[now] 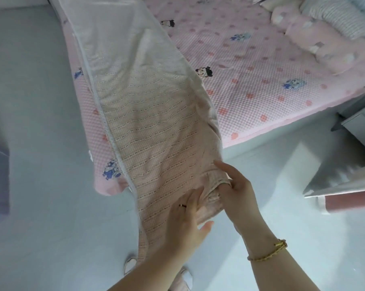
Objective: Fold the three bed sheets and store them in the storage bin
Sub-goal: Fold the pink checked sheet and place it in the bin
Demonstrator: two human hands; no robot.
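Centre of your view: the bed sheet [148, 133] is matt woven cloth with a fine ribbed weave. Upper right, the bed cover [250, 66] is matt waffle-textured cloth. The floor [41, 164] at left looks smooth, faintly glossy. Lower right, your bracelet [279, 246] glints like gold metal.

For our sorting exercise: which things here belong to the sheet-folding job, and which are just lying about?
Job: striped peach sheet; left hand resting on it; right hand gripping its near end; pink cartoon-print cover, possibly next.
Lying about: pink pillow; striped cushion.
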